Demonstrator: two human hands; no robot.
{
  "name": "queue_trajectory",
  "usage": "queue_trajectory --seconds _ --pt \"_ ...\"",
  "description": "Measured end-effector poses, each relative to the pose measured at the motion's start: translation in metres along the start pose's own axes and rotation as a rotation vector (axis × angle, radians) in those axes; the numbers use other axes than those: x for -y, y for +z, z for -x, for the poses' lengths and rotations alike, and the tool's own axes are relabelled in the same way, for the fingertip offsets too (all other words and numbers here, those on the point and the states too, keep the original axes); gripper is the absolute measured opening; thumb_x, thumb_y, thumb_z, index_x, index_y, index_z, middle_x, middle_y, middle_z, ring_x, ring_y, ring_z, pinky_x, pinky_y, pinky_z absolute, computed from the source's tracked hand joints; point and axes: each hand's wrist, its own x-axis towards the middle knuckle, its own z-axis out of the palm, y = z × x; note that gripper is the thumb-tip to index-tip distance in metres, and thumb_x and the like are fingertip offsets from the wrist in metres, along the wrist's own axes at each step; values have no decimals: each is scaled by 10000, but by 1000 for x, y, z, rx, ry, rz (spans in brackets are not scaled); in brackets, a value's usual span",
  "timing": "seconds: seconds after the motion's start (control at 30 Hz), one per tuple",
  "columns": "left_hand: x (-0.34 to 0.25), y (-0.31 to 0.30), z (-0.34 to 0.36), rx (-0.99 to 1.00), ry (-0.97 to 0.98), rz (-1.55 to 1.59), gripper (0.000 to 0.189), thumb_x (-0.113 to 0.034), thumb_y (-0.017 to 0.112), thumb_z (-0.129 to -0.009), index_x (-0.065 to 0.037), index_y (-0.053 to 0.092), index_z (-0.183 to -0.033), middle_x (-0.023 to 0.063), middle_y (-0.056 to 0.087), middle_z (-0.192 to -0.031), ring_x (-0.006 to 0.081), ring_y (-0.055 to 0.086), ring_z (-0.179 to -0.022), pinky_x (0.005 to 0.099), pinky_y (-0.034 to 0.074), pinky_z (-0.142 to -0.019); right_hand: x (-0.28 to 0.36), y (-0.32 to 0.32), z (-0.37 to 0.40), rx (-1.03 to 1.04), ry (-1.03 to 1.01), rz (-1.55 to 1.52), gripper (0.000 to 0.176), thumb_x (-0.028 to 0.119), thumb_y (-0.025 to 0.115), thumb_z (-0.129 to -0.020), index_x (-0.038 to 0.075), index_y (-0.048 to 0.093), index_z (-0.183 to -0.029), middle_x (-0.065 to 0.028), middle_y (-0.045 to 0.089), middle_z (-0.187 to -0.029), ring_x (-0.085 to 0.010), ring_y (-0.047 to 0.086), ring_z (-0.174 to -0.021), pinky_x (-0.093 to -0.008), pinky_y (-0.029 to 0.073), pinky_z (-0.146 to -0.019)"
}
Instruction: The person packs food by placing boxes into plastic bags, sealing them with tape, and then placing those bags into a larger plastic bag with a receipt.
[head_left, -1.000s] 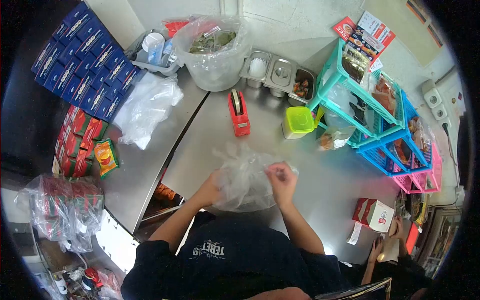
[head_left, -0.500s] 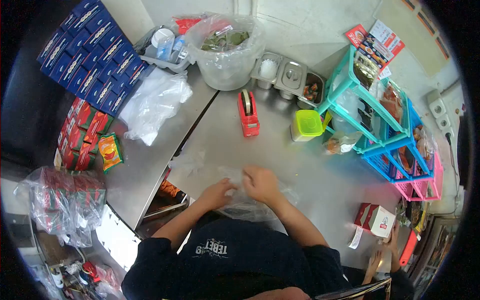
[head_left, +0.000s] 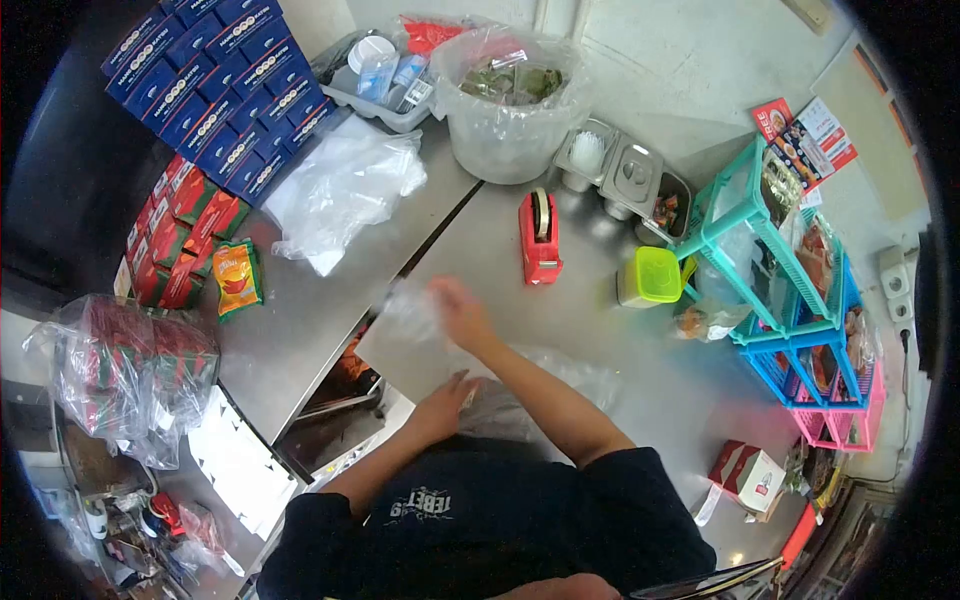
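Observation:
My left hand (head_left: pixel 446 408) is low in front of my shirt, its fingers curled at the edge of a clear plastic bag (head_left: pixel 565 385) that lies crumpled on the steel counter. Farther forward, my right hand (head_left: pixel 463 314) is smeared by motion. It is beside a thin piece of clear plastic (head_left: pixel 408 308) near the counter seam, and its fingers are blurred. Beyond it a red tape dispenser (head_left: pixel 541 240) stands on the counter. My right forearm crosses over part of the clear bag.
A lime-lidded tub (head_left: pixel 655 277) stands near stacked baskets (head_left: pixel 770 240) on the right. Behind are steel containers (head_left: pixel 632 170) and a plastic-lined bucket (head_left: pixel 505 130). White plastic bags (head_left: pixel 345 190) lie left, beside blue boxes (head_left: pixel 215 95). A red-and-white box (head_left: pixel 748 475) sits lower right.
My right hand has moved forward and left, from the clear bag toward the thin plastic piece. The view has shifted, and the other person's hands at lower right no longer show.

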Motion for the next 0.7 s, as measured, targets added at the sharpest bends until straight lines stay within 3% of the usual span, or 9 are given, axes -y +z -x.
queue_trajectory --seconds 0.07,0.13,0.17,0.27,0.37,0.43,0.53,0.6,0.7 --pt "-15 -23 1 65 -237 166 644 -82 552 -751 -170 296 -1335 240 311 -1340 415 349 -1205 439 337 -991 37 -31 35 -177 239 -138 126 95 449 -861 49 554 -913 -104 559 -783 -297 556 -742 -361 447 -678" --pt "22 -7 -6 -19 77 0 687 -84 555 -745 -149 250 -1358 252 293 -1350 424 313 -1228 425 304 -1013 23 -55 84 62 -431 183 138 116 476 -844 34 563 -915 -124 575 -830 -294 565 -774 -362 458 -708" --pt "38 -4 -6 -102 389 -168 733 -86 557 -739 -129 205 -1381 264 276 -1360 432 276 -1251 411 271 -1035 13 -64 100 47 -429 194 138 116 476 -844 34 563 -915 -124 575 -830 -294 565 -774 -362 458 -708" --pt "27 -31 -1 -125 93 112 831 -83 599 -694 -65 141 -1387 281 229 -1362 459 313 -1207 409 328 -998 -33 -91 142 469 -481 837 142 114 495 -802 21 577 -869 -131 603 -846 -305 582 -764 -380 471 -712" --pt "13 -63 -6 -144 -106 -132 906 -123 635 -666 -24 91 -1384 322 178 -1362 464 334 -1193 411 355 -977 -39 -124 166 170 196 1064 152 129 533 -740 38 606 -839 -136 614 -792 -319 594 -743 -398 479 -699" --pt "-27 -72 -8 -26 -69 -151 918 -116 633 -665 -27 73 -1386 327 163 -1366 466 350 -1182 412 367 -967 13 -159 157 945 662 1181 172 115 518 -730 37 623 -843 -151 621 -778 -294 610 -761 -382 484 -685" --pt "-84 -63 -27 188 3 -194 1002 -115 669 -635 -44 16 -1393 339 144 -1368 480 402 -1134 423 403 -930 63 -179 150 1176 602 793 214 100 508 -722 25 625 -885 -166 628 -814 -257 620 -779 -369 487 -685" --pt "-111 -43 -36 386 96 -178 1101 -142 726 -590 -27 -24 -1388 342 142 -1369 478 334 -1197 432 364 -968 68 -174 174 309 897 90 236 142 515 -750 17 627 -915 -163 614 -866 -241 609 -810 -359 474 -692" --pt "-119 -20 -53 396 282 -199 1196 -179 773 -549 -2 -71 -1378 343 144 -1372 462 232 -1265 429 299 -1017 39 -154 224 82 554 975 230 190 550 -755 24 624 -895 -161 577 -1004 -242 600 -889 -358 485 -687"
